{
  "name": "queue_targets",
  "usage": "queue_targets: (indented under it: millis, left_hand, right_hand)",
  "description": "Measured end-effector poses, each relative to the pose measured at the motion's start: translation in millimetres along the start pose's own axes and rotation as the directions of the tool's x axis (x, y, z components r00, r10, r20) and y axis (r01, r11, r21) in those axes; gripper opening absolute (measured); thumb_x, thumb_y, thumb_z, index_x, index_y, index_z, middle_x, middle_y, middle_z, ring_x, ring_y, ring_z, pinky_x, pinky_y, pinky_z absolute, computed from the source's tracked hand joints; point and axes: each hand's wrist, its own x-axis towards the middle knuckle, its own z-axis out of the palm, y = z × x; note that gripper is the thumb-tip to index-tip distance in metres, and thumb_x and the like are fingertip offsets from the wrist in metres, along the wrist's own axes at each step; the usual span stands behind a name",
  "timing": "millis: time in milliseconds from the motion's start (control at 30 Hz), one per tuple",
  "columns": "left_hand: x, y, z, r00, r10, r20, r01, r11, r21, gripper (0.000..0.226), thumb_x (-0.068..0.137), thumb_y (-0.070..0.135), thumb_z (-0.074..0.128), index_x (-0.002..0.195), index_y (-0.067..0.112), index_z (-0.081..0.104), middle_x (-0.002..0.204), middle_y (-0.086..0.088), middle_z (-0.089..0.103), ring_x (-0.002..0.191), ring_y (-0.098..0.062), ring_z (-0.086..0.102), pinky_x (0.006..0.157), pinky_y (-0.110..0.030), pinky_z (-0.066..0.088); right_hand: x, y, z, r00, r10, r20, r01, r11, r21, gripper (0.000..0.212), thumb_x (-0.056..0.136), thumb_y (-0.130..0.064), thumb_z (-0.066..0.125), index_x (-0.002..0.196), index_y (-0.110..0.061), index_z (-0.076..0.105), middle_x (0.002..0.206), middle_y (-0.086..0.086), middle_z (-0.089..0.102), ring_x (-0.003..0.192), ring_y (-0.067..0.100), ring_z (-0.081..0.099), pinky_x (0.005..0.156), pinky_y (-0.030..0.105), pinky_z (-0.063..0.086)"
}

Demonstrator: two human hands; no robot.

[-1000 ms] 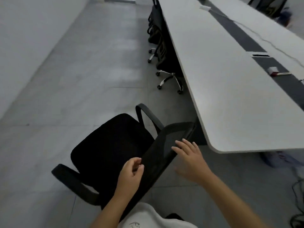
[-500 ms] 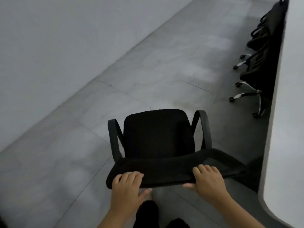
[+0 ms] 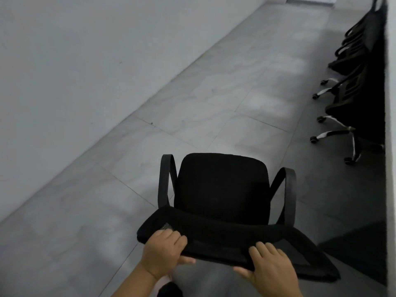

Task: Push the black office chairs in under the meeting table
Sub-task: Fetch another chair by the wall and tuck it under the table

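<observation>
Chair now faces down the aisle, swung away from the counter on my right, both hands clamped on its backrest, so turning it in comes next.

1. A black office chair stands on the grey tiled floor, its seat facing away from the camera.
2. The left hand and right hand each grip the top edge of its mesh backrest, fingers curled over it.
3. At the right edge, the white meeting table runs away, with more black chairs tucked beneath it.
4. A plain wall fills the left.
</observation>
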Motion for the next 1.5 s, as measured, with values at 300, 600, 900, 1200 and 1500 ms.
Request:
queue_targets:
  millis: [300,600,900,1200,1500]
  left_hand:
    - [93.6,-142.2,32.5,0.977,0.210,0.023,-0.210,0.978,0.003,0.073,0.088,0.064,0.011,0.056,0.021,0.060,0.049,0.007,0.053,0.044,-0.010,0.050,0.058,-0.023,0.027]
    - [183.2,-220.1,73.3,0.935,0.355,-0.018,-0.356,0.933,-0.045,0.073,0.088,0.065,0.013,0.051,0.018,0.055,0.045,0.003,0.049,0.039,-0.013,0.046,0.055,-0.023,0.024]
    - [293.5,-262.4,106.2,0.901,0.432,-0.034,-0.433,0.899,-0.061,0.074,0.090,0.062,0.011,0.050,0.019,0.057,0.044,0.004,0.050,0.038,-0.012,0.046,0.056,-0.021,0.023]
    - [414.3,-318.5,154.0,0.849,0.524,-0.072,-0.528,0.841,-0.117,0.074,0.090,0.061,0.014,0.049,0.019,0.057,0.043,0.005,0.051,0.038,-0.010,0.047,0.057,-0.021,0.026]
    - [535.7,-407.5,204.4,0.707,0.692,-0.149,-0.705,0.671,-0.230,0.073,0.091,0.060,0.014,0.049,0.019,0.057,0.044,0.004,0.051,0.038,-0.011,0.047,0.057,-0.023,0.025]
  right_hand:
    - [98.7,-66.5,16.1,0.949,0.287,-0.129,-0.295,0.954,-0.049,0.079,0.087,-0.066,0.006,0.051,-0.016,0.057,0.048,-0.002,0.052,0.040,0.014,0.050,0.036,0.021,0.036]
    - [188.3,-75.4,30.4,0.889,0.394,-0.232,-0.421,0.904,-0.076,0.076,0.090,-0.062,0.010,0.051,-0.016,0.056,0.048,-0.002,0.052,0.041,0.013,0.049,0.036,0.021,0.038]
    - [288.6,-24.7,39.4,0.866,0.420,-0.271,-0.459,0.883,-0.098,0.075,0.090,-0.062,0.011,0.053,-0.016,0.058,0.050,-0.001,0.053,0.043,0.015,0.051,0.039,0.023,0.040]
    - [402.6,14.5,49.0,0.791,0.537,-0.292,-0.582,0.809,-0.088,0.076,0.089,-0.064,0.010,0.053,-0.016,0.058,0.049,-0.002,0.053,0.042,0.014,0.049,0.041,0.020,0.038]
    - [528.0,2.0,64.9,0.623,0.714,-0.320,-0.768,0.635,-0.078,0.077,0.086,-0.068,0.010,0.052,-0.018,0.056,0.048,-0.003,0.050,0.042,0.011,0.047,0.040,0.020,0.038]
